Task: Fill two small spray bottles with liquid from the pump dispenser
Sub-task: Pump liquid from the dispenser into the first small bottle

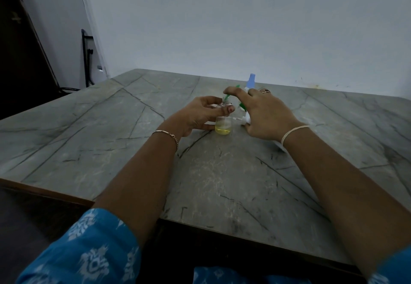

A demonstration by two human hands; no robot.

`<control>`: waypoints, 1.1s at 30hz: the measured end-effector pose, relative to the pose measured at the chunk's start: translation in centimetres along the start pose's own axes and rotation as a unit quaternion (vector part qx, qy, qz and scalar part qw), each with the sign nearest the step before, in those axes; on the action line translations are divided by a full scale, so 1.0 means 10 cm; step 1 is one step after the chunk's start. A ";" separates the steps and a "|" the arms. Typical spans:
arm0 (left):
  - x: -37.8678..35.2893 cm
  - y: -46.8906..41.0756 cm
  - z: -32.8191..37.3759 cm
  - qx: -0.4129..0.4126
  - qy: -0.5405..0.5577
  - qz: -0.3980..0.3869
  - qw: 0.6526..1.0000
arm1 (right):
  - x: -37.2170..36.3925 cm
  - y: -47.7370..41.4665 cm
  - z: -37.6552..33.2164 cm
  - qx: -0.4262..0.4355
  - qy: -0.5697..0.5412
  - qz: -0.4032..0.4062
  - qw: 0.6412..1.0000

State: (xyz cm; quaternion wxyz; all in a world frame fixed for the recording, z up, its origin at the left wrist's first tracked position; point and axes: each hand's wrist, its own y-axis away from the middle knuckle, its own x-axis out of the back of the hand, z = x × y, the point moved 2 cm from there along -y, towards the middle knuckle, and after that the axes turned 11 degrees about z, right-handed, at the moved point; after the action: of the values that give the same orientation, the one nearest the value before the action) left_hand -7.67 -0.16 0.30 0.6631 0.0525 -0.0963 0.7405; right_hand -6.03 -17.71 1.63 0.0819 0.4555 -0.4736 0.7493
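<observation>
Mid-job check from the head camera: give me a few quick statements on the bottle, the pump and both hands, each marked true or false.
1. The small clear bottle holds some yellow liquid at its bottom. True.
2. The left hand grips that bottle. True.
3. The bottle is full to the neck. False: only a shallow layer shows.
4. The right hand rests flat on the table, away from everything. False: it is over the green-and-white pump dispenser.
5. A blue-capped bottle stands behind the hands. True.
</observation>
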 end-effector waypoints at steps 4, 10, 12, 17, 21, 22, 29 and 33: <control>0.00 0.01 0.01 0.005 0.005 -0.002 1.000 | -0.01 -0.03 0.00 -0.005 -0.032 0.012 0.999; 0.00 0.01 0.01 0.006 0.003 -0.003 1.000 | -0.03 -0.06 0.01 -0.011 -0.051 0.025 0.998; -0.01 0.02 0.02 0.004 0.006 -0.003 1.000 | -0.04 -0.07 0.00 -0.012 -0.055 0.025 0.998; 0.00 0.03 0.02 0.005 0.013 -0.003 1.000 | -0.04 -0.05 0.00 -0.015 -0.042 0.026 0.999; 0.00 0.03 0.02 0.007 0.013 -0.001 1.000 | -0.03 -0.01 0.01 -0.017 -0.032 0.014 0.999; 0.00 0.03 0.02 0.006 0.012 0.000 1.000 | -0.03 -0.01 0.01 -0.018 -0.031 0.011 0.999; -0.01 0.02 0.01 0.007 0.007 0.002 1.000 | -0.02 -0.02 0.00 -0.020 -0.041 0.008 0.999; 0.00 0.01 0.01 0.009 0.015 0.003 1.000 | -0.03 -0.05 -0.02 -0.022 -0.050 0.018 0.998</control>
State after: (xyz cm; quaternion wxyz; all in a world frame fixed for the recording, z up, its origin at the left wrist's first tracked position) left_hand -7.80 -0.23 0.37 0.6621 0.0470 -0.0798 0.7437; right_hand -5.68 -17.19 1.69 0.0543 0.4821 -0.5017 0.7162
